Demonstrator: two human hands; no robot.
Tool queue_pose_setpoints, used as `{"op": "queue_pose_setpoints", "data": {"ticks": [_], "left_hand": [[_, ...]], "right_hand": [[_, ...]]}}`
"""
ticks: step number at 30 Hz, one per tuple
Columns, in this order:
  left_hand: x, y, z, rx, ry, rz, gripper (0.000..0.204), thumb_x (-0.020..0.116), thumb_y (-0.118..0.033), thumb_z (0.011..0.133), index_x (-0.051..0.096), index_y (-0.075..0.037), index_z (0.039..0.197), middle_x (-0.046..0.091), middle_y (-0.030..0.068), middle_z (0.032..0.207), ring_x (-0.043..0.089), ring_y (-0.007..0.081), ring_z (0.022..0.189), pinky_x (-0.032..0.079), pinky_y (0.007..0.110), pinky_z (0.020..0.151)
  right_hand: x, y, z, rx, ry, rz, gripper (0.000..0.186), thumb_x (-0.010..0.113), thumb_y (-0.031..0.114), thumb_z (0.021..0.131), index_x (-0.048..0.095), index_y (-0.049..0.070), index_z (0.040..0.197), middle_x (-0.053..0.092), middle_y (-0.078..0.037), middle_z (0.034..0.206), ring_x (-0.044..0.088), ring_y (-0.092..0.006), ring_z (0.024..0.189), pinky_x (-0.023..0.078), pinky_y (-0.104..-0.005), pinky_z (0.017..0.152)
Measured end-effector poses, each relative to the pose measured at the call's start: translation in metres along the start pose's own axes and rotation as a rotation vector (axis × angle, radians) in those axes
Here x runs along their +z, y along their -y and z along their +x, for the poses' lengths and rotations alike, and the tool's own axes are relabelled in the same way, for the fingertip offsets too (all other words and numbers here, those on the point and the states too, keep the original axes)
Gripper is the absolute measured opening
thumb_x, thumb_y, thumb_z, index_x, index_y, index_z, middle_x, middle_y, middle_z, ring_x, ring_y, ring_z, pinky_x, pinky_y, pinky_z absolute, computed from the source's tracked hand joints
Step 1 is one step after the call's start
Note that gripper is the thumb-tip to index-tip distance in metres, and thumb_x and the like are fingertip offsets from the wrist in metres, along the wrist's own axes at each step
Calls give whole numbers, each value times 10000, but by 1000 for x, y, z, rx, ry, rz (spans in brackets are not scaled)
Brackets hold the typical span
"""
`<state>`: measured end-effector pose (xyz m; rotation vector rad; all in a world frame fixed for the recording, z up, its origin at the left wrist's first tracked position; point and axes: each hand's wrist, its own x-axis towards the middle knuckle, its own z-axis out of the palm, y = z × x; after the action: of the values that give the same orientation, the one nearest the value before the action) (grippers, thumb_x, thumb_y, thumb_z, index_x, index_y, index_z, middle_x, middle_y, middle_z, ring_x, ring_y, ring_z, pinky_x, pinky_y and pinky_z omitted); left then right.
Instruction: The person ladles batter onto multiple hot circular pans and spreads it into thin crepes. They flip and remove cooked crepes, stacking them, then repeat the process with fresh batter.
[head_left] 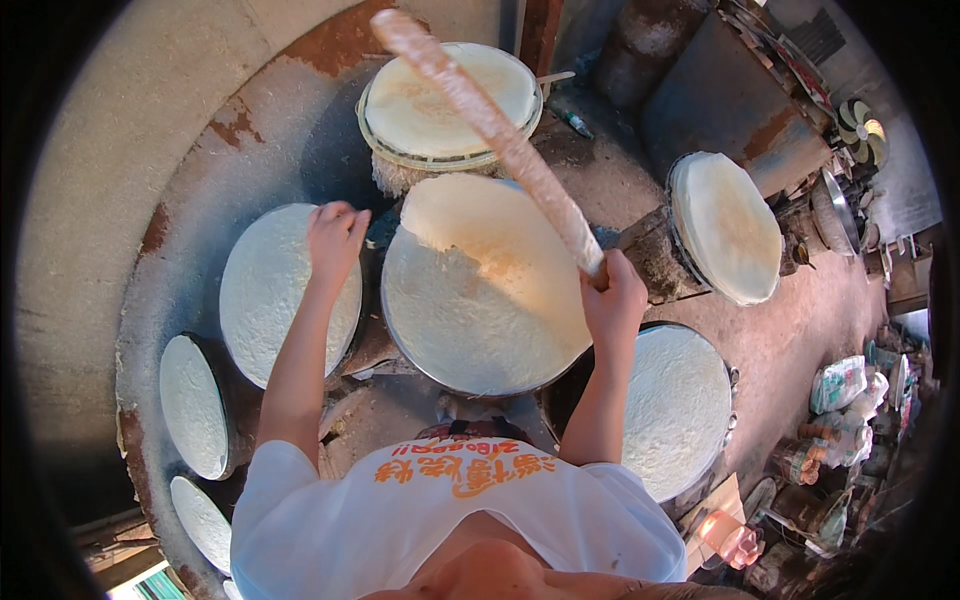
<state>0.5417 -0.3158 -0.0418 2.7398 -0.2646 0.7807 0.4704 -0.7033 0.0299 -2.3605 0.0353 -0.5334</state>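
Note:
My right hand (612,292) grips the lower end of a long wooden stick (490,125), whose pale, batter-smeared length slants up and to the left. Below the stick is the middle griddle (470,390), mostly covered by a thin pale flatbread sheet (480,310). The sheet's far part looks smoother and browner, with a ragged line across it. My left hand (338,235) hovers by the far right rim of the left griddle, which carries another pale sheet (285,300). Its fingers are curled together, and what they hold, if anything, is hidden.
A stack of finished flatbreads (455,95) rests on a round basket at the far side. Another round stack (728,228) stands at the right. More coated griddles lie at near right (675,410) and far left (193,405). Bags and jars (840,385) crowd the right edge.

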Motion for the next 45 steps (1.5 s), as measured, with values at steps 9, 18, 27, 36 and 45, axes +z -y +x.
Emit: {"op": "queue_pose_setpoints", "data": {"ticks": [9,18,27,36,45], "left_hand": [[30,-26,49,-302,344,-475,700,690,-447,771,484,-42,1304,564,195,1211,531,292,1147,407,369,954],[-35,-94,-126,303,92,-278,354,656,-107,725,647,-101,1079,585,100,983,548,320,883,451,402,772],[-26,-163,-175,-99,-111,-297,533,730,-71,595,605,-84,1113,563,97,1030,513,296,976,419,410,842],[-72,-142,-66,551,-60,-320,282,732,-95,568,660,-142,837,601,-15,863,559,232,873,466,377,748],[-37,-131,-149,438,226,-317,283,687,-67,632,642,-129,905,558,28,899,559,238,851,470,369,747]], "right_hand": [[8,-45,31,11,225,-5,289,712,203,723,500,13,774,526,-172,648,523,-364,617,424,-403,565],[5,-34,21,84,313,-88,230,605,165,735,561,3,891,620,-212,806,593,-404,813,461,-448,690],[-8,-38,78,159,363,43,245,649,192,704,620,-13,837,638,-117,650,624,-212,575,488,-338,579],[-91,-92,-94,619,370,581,339,525,107,932,535,97,1271,491,26,655,489,-58,554,379,-213,477],[-44,-83,-140,130,456,98,412,662,87,807,608,152,1210,548,-39,736,528,-171,616,442,-303,572]]}}
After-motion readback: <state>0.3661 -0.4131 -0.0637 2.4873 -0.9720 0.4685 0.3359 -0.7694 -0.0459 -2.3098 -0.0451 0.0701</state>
